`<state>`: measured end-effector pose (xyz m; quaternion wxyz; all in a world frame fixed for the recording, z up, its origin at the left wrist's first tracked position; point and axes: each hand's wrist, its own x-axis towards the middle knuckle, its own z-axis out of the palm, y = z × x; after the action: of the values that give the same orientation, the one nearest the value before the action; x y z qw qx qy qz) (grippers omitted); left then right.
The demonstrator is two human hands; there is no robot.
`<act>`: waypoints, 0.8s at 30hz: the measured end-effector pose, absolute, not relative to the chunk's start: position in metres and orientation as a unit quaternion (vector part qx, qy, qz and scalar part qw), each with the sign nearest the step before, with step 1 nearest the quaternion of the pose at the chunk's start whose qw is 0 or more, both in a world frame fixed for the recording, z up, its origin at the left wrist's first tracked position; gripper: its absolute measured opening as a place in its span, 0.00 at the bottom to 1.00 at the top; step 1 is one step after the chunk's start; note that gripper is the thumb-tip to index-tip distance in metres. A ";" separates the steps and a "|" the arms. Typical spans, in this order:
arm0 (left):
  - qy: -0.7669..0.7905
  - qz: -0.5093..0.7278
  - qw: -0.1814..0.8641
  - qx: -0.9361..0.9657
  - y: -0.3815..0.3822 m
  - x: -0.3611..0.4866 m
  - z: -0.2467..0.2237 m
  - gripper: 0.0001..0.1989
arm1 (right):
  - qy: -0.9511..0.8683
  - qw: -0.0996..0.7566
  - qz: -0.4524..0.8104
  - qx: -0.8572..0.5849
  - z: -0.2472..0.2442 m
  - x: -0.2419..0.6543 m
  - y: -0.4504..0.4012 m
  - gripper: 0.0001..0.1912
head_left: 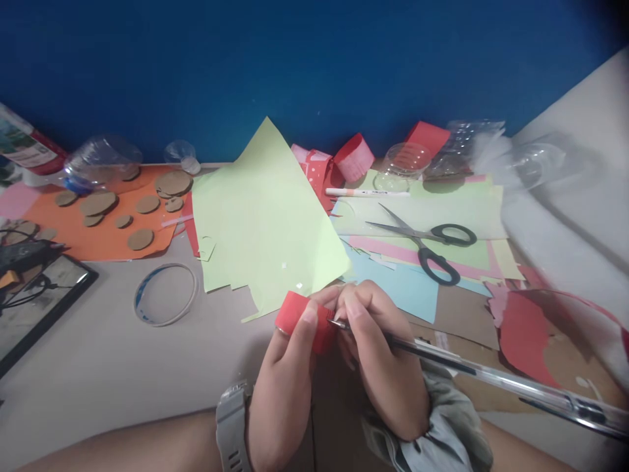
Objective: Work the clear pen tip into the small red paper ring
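Observation:
My left hand (pixel 289 367) pinches a small red paper-covered ring (pixel 291 311), thumb on its outer face. A clear ballpoint pen (pixel 472 368) lies in my right hand (pixel 376 341), gripped between thumb and fingers. Its metal tip meets the red surface, where some dark marks show beside it. The pen's long barrel runs back toward the lower right. Just beyond my hands lies a large light green paper sheet (pixel 265 216). What the lower fingers of both hands do is partly hidden.
Black-handled scissors (pixel 425 237) and a white marker (pixel 366 193) lie on coloured paper at right. Cardboard discs (pixel 141 239) sit on orange paper (pixel 108 246) at left. A tape ring (pixel 166 295), a tablet-like device (pixel 44 295) and plastic bottle pieces (pixel 103 162) are around too.

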<state>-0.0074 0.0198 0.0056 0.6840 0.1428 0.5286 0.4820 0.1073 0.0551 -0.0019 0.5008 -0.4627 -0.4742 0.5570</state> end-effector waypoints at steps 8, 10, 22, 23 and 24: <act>0.517 0.486 0.689 0.147 0.023 -0.006 0.007 0.21 | -0.472 0.518 0.554 -0.450 -0.003 0.106 0.055 0.19; 0.536 0.474 0.685 0.139 0.021 -0.006 0.006 0.21 | -0.477 0.518 0.549 -0.451 -0.003 0.106 0.055 0.19; 0.534 0.473 0.687 0.138 0.021 -0.007 0.006 0.22 | -0.475 0.520 0.551 -0.448 -0.004 0.106 0.057 0.18; 0.535 0.472 0.687 0.136 0.021 -0.007 0.006 0.22 | -0.478 0.519 0.547 -0.450 -0.003 0.106 0.057 0.18; 0.538 0.470 0.687 0.134 0.021 -0.007 0.006 0.22 | -0.480 0.516 0.546 -0.453 -0.003 0.106 0.056 0.19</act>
<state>-0.0073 0.0212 0.0055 0.6868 0.1338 0.5379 0.4702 0.1061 0.0564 -0.0030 0.5162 -0.4528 -0.4801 0.5459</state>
